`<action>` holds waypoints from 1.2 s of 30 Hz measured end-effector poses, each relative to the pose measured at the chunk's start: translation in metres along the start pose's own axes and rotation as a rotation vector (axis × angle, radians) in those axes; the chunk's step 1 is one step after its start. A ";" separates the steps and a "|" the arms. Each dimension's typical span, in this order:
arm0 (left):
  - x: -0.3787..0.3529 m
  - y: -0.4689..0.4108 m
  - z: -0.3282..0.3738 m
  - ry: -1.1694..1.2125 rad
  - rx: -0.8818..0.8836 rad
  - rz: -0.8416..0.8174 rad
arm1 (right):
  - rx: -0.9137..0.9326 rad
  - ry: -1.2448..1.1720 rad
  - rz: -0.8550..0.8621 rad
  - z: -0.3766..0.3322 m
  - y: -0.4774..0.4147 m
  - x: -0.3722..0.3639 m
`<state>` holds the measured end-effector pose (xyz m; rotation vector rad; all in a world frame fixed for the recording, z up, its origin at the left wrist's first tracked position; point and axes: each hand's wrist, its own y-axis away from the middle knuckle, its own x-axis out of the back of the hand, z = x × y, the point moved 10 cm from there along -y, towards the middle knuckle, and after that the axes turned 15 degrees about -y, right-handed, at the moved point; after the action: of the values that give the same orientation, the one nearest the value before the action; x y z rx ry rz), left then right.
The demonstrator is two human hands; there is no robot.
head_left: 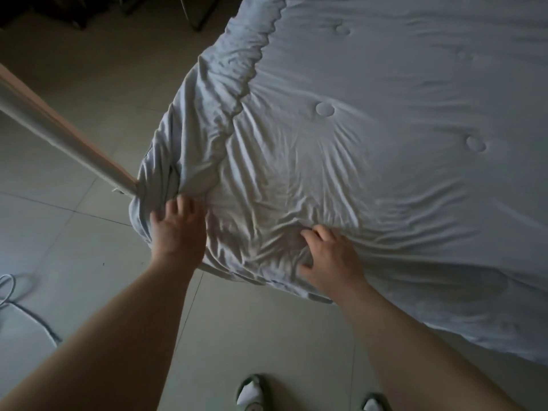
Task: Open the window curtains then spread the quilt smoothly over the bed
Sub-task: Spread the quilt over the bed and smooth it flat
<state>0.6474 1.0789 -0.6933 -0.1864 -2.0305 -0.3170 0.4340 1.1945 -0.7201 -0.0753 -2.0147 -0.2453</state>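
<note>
In the head view, the quilt (385, 143) is seen laid over the bed, which is itself hidden under the cloth. Across the middle and towards the far edge the pale fabric lies fairly flat, with only shallow ripples around its stitched round tufts. At the near corner it is bunched into tight folds, and a scalloped seam is thrown up in a ridge along the left edge.

The left hand (178, 229) is laid on that bunched corner with its fingers (181, 204) fairly straight and spread against the folds; nothing is plainly pinched by it. The right hand (329, 256) is set at the near edge, just beside the corner, with its fingers curled into the creases so that a gather of quilt is held.

A pale wooden rail (68, 134) runs in from the left and meets the bed at the corner. The tiled floor (89, 232) is seen below, with a cable (17, 307) lying on it near the left and two feet in slippers (252, 393) at the bottom.

No window or curtains are shown, so it cannot be told whether that step is done. The spreading is judged to be well advanced: the quilt covers the bed, and what is left is the corner to be pulled out and the left edge smoothed.
</note>
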 end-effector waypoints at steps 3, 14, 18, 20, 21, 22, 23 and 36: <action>-0.020 -0.001 -0.045 0.291 0.266 -0.062 | 0.030 0.008 -0.012 -0.017 -0.005 -0.015; -0.077 0.001 -0.082 0.855 0.652 -0.297 | -0.035 0.010 -0.022 -0.045 -0.036 -0.028; -0.082 0.012 -0.115 0.820 0.833 -0.257 | -0.122 -0.091 -0.131 -0.047 -0.036 -0.040; -0.086 0.009 -0.117 0.750 0.812 -0.325 | -0.096 -0.140 -0.144 -0.048 -0.031 -0.038; -0.090 0.006 -0.111 0.703 0.771 -0.393 | -0.093 -0.161 -0.154 -0.046 -0.030 -0.036; -0.092 0.003 -0.102 0.633 0.710 -0.470 | -0.097 -0.181 -0.171 -0.043 -0.030 -0.036; -0.091 0.002 -0.091 0.571 0.655 -0.529 | -0.097 -0.197 -0.190 -0.040 -0.031 -0.034; 0.105 0.020 0.000 0.801 0.348 -0.410 | -0.217 -0.168 0.045 0.012 -0.011 0.168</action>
<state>0.6044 1.0974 -0.5967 0.5092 -1.2762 -0.2310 0.3468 1.1767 -0.5760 -0.2864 -2.1437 -0.4412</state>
